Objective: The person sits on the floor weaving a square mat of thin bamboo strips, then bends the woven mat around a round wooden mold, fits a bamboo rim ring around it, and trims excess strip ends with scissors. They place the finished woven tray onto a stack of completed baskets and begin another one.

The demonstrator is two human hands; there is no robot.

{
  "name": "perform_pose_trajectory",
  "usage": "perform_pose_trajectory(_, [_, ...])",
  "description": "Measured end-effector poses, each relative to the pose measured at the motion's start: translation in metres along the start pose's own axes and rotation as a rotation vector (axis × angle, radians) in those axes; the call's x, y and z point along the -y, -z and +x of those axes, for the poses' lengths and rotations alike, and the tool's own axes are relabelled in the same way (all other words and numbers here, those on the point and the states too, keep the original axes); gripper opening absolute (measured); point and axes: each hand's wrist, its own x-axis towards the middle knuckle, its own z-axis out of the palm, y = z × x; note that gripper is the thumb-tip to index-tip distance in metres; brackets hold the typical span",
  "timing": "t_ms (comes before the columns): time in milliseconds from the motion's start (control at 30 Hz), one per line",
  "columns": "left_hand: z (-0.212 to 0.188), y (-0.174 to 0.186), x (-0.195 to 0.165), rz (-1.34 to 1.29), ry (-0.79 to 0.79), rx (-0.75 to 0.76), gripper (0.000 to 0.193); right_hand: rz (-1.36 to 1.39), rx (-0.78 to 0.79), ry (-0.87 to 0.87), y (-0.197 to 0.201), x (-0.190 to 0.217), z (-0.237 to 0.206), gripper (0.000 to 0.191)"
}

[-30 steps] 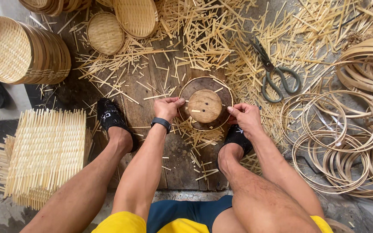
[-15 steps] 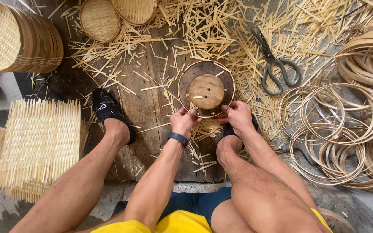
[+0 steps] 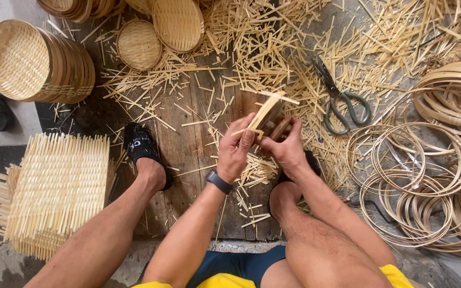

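Both my hands hold a round wooden mould with a bamboo ring, lifted off the wooden board and tilted on edge, so I see it side-on. My left hand grips its near left side, thumb on top; a dark watch sits on that wrist. My right hand clasps the right side from below. A few bamboo slivers stick out from the top of the mould. My feet in black shoes rest on the board either side.
Grey-handled scissors lie among bamboo offcuts to the right. Coiled bamboo hoops pile up at right. Stacked woven trays and small baskets sit at upper left; a stack of square woven mats lies at left.
The round mould lay flat on the board with my hands at its near edge; now both hands have lifted it and tipped it up on edge.
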Motion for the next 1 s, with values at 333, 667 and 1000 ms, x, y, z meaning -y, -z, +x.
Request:
perform_pose_trajectory(333, [0.042,0.041,0.087,0.504,0.679,-0.140,0.090,0.595,0.399,-0.161,0.052,0.014,-0.009,0.070])
perform_pose_trajectory(667, [0.050,0.053,0.105,0.920,0.060,-0.202,0.056,0.837,0.508,-0.028,0.106,-0.074,-0.019,0.055])
perform_pose_trajectory(1000, [0.001,0.044,0.110,0.960,-0.263,0.292,0.045,0.724,0.447,-0.173,0.102,-0.118,-0.009,0.110])
